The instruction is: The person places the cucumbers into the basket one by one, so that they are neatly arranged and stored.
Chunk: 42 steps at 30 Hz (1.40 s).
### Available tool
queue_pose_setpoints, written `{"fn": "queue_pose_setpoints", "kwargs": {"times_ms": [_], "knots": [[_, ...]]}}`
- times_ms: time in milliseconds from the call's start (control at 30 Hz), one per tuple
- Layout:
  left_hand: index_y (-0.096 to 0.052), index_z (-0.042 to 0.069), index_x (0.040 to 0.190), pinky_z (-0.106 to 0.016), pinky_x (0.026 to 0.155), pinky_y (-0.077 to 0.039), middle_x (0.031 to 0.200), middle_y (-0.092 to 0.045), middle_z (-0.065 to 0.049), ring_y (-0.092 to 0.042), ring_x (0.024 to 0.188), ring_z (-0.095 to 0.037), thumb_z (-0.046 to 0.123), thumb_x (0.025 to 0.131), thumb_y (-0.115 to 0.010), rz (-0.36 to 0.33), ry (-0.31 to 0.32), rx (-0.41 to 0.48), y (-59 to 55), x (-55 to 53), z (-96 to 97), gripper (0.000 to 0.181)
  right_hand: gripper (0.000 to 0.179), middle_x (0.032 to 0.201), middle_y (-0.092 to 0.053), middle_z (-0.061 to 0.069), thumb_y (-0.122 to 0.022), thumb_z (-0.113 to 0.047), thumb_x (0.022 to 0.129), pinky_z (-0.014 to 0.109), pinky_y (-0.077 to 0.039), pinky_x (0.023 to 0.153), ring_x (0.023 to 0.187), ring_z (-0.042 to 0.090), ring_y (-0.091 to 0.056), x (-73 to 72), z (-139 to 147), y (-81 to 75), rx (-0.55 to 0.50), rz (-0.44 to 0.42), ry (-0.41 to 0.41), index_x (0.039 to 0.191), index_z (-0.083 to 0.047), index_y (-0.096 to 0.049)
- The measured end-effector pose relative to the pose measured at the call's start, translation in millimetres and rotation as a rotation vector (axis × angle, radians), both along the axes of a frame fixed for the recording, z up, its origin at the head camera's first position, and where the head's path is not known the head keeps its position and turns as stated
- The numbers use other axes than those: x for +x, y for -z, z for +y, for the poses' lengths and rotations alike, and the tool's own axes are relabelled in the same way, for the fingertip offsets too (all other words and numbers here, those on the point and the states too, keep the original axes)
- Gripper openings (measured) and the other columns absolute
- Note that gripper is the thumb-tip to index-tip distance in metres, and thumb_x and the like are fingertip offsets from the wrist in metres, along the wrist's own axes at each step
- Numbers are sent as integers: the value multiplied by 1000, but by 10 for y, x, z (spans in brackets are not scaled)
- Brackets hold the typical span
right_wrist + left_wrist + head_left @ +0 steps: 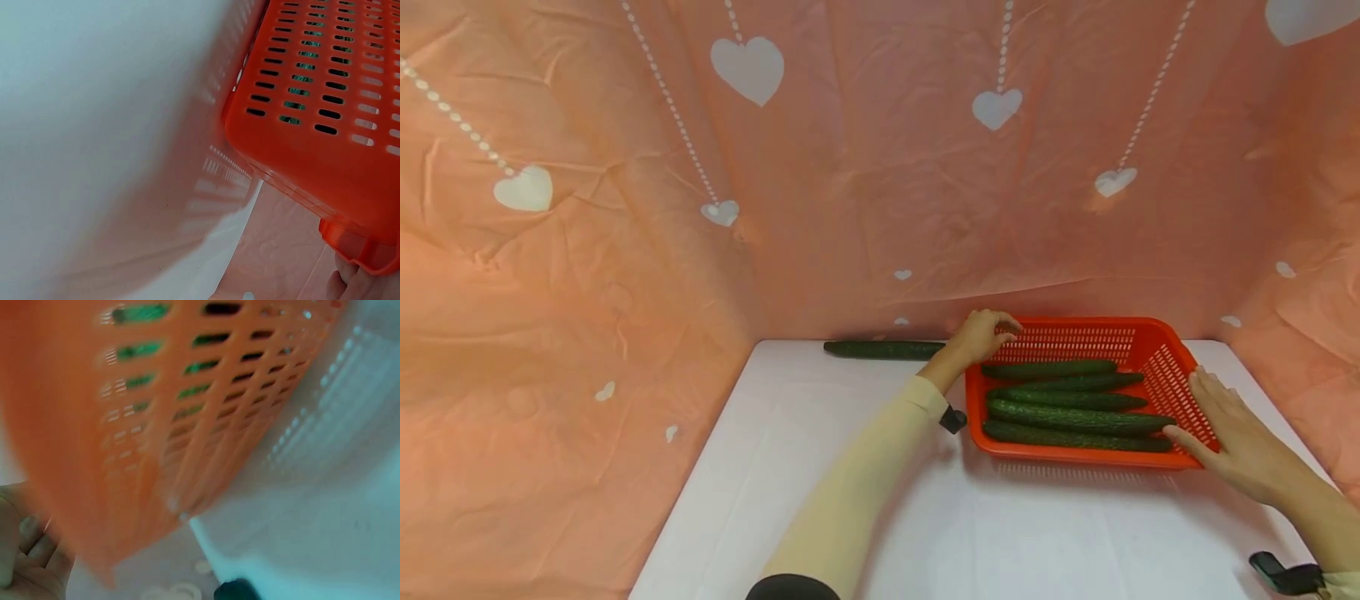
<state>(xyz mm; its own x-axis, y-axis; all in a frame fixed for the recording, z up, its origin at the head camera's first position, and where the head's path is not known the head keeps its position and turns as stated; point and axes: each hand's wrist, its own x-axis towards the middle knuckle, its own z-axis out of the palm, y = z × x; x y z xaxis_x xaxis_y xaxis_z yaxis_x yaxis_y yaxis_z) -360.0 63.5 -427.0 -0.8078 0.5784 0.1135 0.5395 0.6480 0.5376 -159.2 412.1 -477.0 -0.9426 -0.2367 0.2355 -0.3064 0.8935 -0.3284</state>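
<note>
An orange-red perforated plastic basket point(1082, 452) stands on the right of the white table, with several long cucumbers point(1075, 417) lying lengthwise in it. At its back left corner, my left hand point(976, 337) has its fingers and thumb curved around the rim. At the right end, my right hand point(1243, 437) lies along the side, fingers straight and thumb reaching over the rim. Fingers point(353, 281) show below the basket's handle in the right wrist view. Another cucumber point(880, 350) lies on the table left of the basket, its right end hidden behind my left hand.
The white table point(820, 425) meets a pink-orange cloth backdrop point(865, 208) with white hearts at the back and sides. The loose cucumber lies along the back edge. A perforated shadow falls on the table under the basket's front.
</note>
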Motion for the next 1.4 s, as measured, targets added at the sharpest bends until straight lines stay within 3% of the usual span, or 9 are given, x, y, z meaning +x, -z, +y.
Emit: {"fn": "queue_pose_setpoints", "kwargs": {"times_ms": [167,433,633,833,1133,1233,1400], "knots": [[-75,14,135,-30,104,-55,138,-72,-4,-66,127,-21,19,110,-64,2,10,96,-40,-113,-249,27,95,171,-1,39,-62,-35,108,25,22,124,164,39,12,4,11,-12,6,-6,18,166,10,-2],[-72,0,132,-33,98,-60,130,-74,-17,-73,118,-30,5,109,-62,-77,4,218,86,-226,-762,25,96,172,1,38,-61,-37,108,26,22,124,164,42,11,33,10,-11,6,-21,34,167,9,0],[-72,-2,131,-40,104,-58,126,-75,-18,-72,117,-34,5,106,-66,-36,-62,161,168,-288,-1163,26,95,172,0,38,-62,-35,107,24,22,124,165,34,14,41,22,0,8,2,21,167,10,-2],[-71,-5,131,-43,106,-56,122,-76,-21,-72,116,-36,2,105,-66,-40,-112,170,211,-330,-1530,28,95,171,-1,39,-61,-35,107,24,22,124,164,34,15,40,21,-2,12,4,22,166,11,-2],[-67,-3,138,-48,110,-54,131,-72,-21,-67,124,-38,8,106,-68,-72,-196,71,275,-365,-2000,34,94,171,-1,40,-61,-34,108,25,22,124,164,36,14,41,0,-4,9,-7,17,166,12,-3],[-67,-5,138,-50,114,-50,136,-69,-23,-64,131,-39,11,105,-71,-58,-199,12,294,-370,-2139,37,95,172,0,38,-62,-35,108,25,22,124,164,37,14,31,-6,-4,9,-12,22,166,11,-3],[-64,-5,142,-54,121,-42,147,-62,-23,-52,144,-40,12,103,-74,-102,-224,-40,384,-397,-2358,43,95,173,1,37,-63,-36,108,23,22,123,164,41,11,26,-18,1,-1,-14,25,167,10,-3]]}}
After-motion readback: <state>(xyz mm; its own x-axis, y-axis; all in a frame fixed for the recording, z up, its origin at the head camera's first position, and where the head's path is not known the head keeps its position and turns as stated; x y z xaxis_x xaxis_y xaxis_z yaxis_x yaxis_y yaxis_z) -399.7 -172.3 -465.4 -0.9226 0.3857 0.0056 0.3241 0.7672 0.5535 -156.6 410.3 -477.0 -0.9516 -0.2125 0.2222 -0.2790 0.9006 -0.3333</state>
